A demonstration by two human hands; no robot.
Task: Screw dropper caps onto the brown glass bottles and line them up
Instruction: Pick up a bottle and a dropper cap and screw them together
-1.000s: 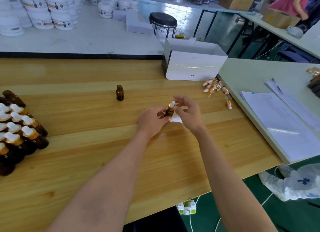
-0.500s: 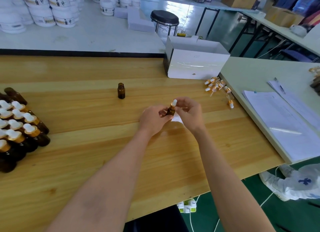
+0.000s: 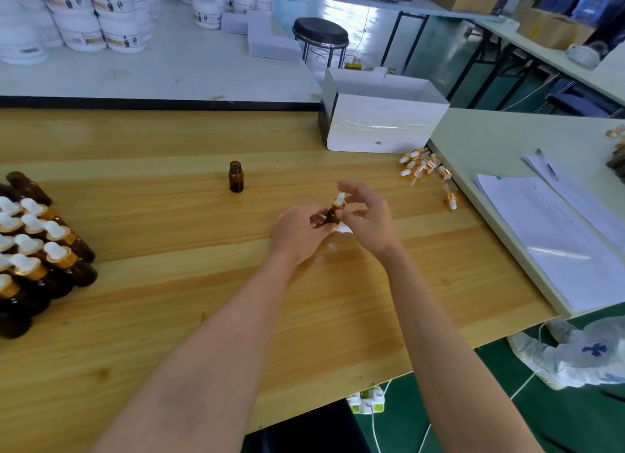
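Since half a second ago our right hand [image 3: 370, 217] has loosened up. Its fingers [image 3: 351, 189] were wrapped on the dropper cap [image 3: 339, 200] and now arch over it, spread and relaxed. We honestly can't tell if any fingertip is touching the cap. The left hand [image 3: 297, 231] hasn't budged, and it's curled tight round the brown bottle [image 3: 332, 217], pinching it just above the wooden table [image 3: 169, 300], a little right of the frame's centre. The cap sits on the bottle's neck, white bulb up and gold collar below, and the whole thing leans slightly to the right.

Up and to the left of our hands, one uncapped bottle [image 3: 236, 177] stands upright on its own, well apart from everything. At the left edge of the frame the capped bottles [image 3: 50, 249] are packed together in rows, touching each other. The loose dropper caps [image 3: 422, 165] lie in a small heap at the table's right edge, just below the white box [image 3: 382, 124]. Papers [image 3: 558, 236] are spread on the pale table at right. White tubs [image 3: 77, 19] crowd the upper left, and a black stool [image 3: 320, 33] is top centre.
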